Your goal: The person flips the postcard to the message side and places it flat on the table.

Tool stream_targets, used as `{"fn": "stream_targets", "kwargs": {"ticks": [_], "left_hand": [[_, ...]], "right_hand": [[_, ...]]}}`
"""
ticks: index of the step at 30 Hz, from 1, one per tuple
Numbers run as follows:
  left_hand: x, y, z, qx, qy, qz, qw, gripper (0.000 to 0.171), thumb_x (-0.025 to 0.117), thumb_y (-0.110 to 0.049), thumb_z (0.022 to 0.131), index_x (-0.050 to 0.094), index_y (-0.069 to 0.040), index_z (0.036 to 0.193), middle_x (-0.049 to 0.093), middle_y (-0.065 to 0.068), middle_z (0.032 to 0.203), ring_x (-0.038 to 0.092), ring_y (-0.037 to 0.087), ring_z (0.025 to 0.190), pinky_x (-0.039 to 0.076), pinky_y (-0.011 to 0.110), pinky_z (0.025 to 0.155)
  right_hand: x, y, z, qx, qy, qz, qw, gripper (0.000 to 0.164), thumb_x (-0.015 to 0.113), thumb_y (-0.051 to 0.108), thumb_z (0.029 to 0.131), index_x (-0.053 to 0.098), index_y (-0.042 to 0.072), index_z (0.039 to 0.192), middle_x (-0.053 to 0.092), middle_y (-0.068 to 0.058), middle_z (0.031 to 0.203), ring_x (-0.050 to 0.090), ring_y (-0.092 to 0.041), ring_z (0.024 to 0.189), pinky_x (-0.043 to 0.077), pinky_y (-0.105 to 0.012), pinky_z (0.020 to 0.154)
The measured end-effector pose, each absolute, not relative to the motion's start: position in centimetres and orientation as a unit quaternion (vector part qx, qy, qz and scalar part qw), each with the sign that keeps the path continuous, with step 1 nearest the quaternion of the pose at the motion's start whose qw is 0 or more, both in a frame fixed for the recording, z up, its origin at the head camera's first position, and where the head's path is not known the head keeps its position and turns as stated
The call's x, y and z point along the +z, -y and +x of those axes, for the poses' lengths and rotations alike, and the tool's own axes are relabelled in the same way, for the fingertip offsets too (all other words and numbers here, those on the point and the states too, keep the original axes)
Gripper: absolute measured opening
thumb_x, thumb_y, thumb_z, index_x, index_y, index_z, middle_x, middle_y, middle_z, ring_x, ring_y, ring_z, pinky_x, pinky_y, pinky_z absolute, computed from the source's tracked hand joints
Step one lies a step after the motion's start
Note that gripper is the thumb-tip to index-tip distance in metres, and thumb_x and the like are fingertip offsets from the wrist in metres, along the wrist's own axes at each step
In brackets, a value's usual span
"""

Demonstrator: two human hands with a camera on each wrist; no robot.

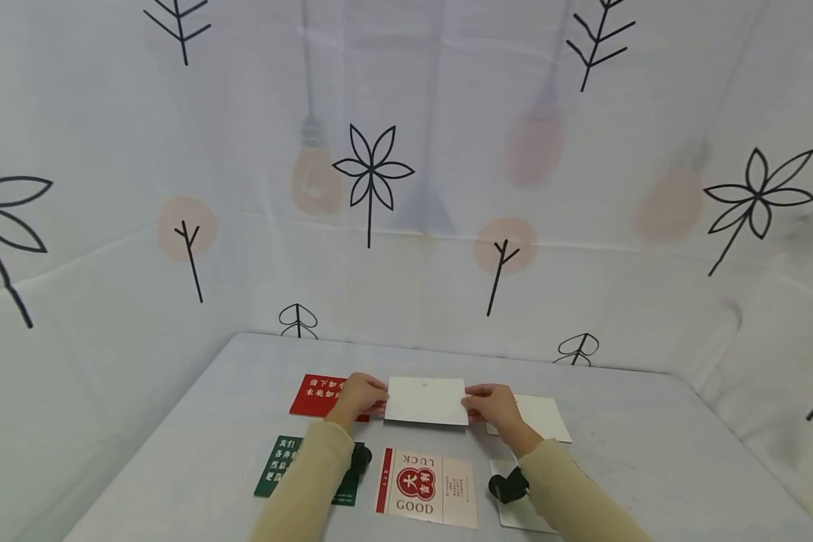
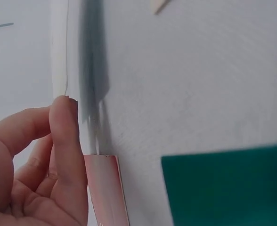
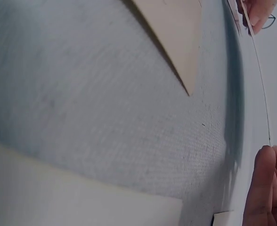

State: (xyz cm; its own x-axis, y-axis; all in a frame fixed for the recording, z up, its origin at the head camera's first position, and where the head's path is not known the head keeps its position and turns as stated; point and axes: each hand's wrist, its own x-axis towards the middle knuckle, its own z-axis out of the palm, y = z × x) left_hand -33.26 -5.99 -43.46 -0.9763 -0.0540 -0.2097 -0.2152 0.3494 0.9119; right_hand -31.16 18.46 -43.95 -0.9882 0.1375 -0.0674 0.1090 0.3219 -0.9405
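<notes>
A blank white card (image 1: pixel 425 403) is held between both hands at the back middle of the table, slightly raised, with a shadow beneath it. My left hand (image 1: pixel 360 397) pinches its left edge between thumb and fingers; the left wrist view shows the thumb (image 2: pixel 65 127) against the thin card edge. Opposite, my right hand (image 1: pixel 500 407) pinches the right edge, and its fingertips show in the right wrist view at the card's rim (image 3: pixel 264 103). Under the left hand lies a red card (image 1: pixel 315 395) with white writing. Partly behind the right hand rests another white card (image 1: pixel 545 416).
Nearer on the white table (image 1: pixel 210 421) lie a green card (image 1: pixel 281 459), a cream-and-red card (image 1: pixel 457 489) reading GOOD LUCK, and a pale card (image 1: pixel 522 516), partly covered by the right sleeve. A patterned white cloth (image 1: pixel 420 286) hangs behind.
</notes>
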Motion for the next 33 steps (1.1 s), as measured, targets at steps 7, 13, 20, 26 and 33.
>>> {"fn": "stream_targets", "kwargs": {"ticks": [7,13,20,26,33], "left_hand": [[-43.60,5.77,-33.28,0.552,-0.826,-0.089,0.065,0.018,0.067,-0.002,0.082,0.066,0.002,0.099,0.060,0.011,0.076,0.059,0.015,0.056,0.053,0.024,0.053],[-43.86,5.67,-33.32,0.541,-0.834,-0.092,0.063,0.019,0.070,0.000,0.078,0.066,0.002,0.097,0.059,0.011,0.079,0.059,0.015,0.057,0.053,0.025,0.053],[-43.71,5.67,-33.21,0.537,-0.835,-0.091,0.077,0.021,0.070,0.003,0.076,0.066,0.002,0.096,0.059,0.012,0.082,0.059,0.015,0.057,0.053,0.026,0.055],[-43.65,5.51,-33.37,0.532,-0.836,-0.102,0.088,0.021,0.070,0.004,0.075,0.065,0.000,0.095,0.057,0.012,0.081,0.058,0.016,0.055,0.053,0.026,0.053],[-43.65,5.49,-33.55,0.528,-0.838,-0.106,0.091,0.021,0.070,0.004,0.075,0.065,0.000,0.094,0.057,0.012,0.081,0.058,0.016,0.055,0.053,0.026,0.053]], "right_hand": [[-44.01,-18.24,-31.16,0.568,0.820,-0.074,0.011,0.026,0.067,0.003,0.082,0.063,-0.009,0.105,0.065,-0.013,0.084,0.062,-0.017,0.064,0.054,-0.030,0.060],[-44.11,-17.99,-31.02,0.542,0.836,-0.084,-0.005,0.025,0.067,0.001,0.081,0.062,-0.009,0.104,0.063,-0.012,0.082,0.061,-0.017,0.063,0.054,-0.028,0.058],[-44.60,-17.90,-31.41,0.516,0.852,-0.089,-0.013,0.027,0.068,0.001,0.081,0.062,-0.007,0.106,0.063,-0.009,0.081,0.060,-0.014,0.062,0.054,-0.027,0.058],[-44.49,-17.80,-31.74,0.490,0.867,-0.085,-0.016,0.028,0.069,0.000,0.079,0.062,-0.008,0.105,0.063,-0.009,0.079,0.060,-0.014,0.059,0.053,-0.027,0.056],[-44.11,-17.73,-31.78,0.466,0.881,-0.081,-0.022,0.027,0.069,-0.002,0.078,0.063,-0.009,0.102,0.062,-0.009,0.075,0.059,-0.012,0.054,0.052,-0.026,0.053]]}}
